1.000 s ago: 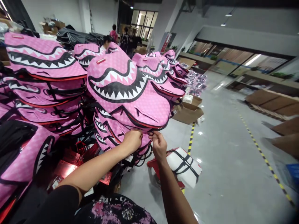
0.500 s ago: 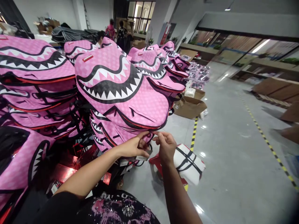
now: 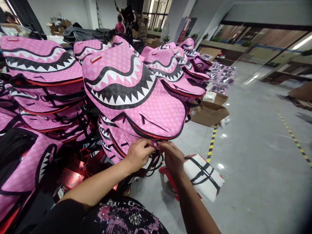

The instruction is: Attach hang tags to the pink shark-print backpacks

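Note:
A pink checked backpack [image 3: 165,107] with a black-and-white toothed mouth print lies on top of a stack of similar backpacks in front of me. At its near lower edge, my left hand [image 3: 140,154] and my right hand [image 3: 172,157] meet, fingertips pinched close together. Between them shows a small pink strap loop [image 3: 156,145] on the bag's end. Black cords and tags hang just below the hands. What exactly each set of fingertips grips is partly hidden. Shiny red tags [image 3: 71,177] lie in a heap left of my forearm.
More stacked pink backpacks [image 3: 44,61] stand to the left and behind. A white package [image 3: 202,175] with black straps lies on the floor at right, near an open cardboard box [image 3: 209,112] and yellow-black floor tape [image 3: 212,143]. People are in the background.
The view has swung slightly left, so things sit further right. My left hand's fingers have closed in from a looser spread, and both hands now pinch together at the bag's edge.

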A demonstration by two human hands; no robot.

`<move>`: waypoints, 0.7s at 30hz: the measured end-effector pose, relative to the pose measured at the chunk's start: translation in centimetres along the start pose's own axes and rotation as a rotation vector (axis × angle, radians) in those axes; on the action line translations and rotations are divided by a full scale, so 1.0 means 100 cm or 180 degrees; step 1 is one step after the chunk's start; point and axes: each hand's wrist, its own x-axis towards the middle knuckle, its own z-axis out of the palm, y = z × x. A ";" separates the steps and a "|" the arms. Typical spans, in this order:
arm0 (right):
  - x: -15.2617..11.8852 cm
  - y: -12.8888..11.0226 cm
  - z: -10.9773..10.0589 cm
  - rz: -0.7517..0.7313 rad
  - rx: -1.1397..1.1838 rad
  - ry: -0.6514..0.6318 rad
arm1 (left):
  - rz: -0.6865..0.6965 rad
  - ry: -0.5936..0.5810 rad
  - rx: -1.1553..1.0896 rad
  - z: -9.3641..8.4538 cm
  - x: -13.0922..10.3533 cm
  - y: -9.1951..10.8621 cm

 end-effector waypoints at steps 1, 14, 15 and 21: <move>0.001 0.000 -0.003 0.0164 0.0125 -0.0096 | 0.0160 0.0069 0.0276 -0.001 0.001 0.001; 0.021 0.003 -0.027 0.1630 0.1294 -0.1050 | -0.1065 -0.0411 -0.0845 -0.003 0.017 0.006; 0.022 0.002 -0.026 0.1533 0.1171 -0.1076 | -0.1022 -0.0499 -0.0773 -0.004 0.017 0.006; 0.027 -0.012 -0.025 0.0419 0.0059 -0.1139 | -0.0860 -0.0636 -0.0434 -0.005 0.013 0.004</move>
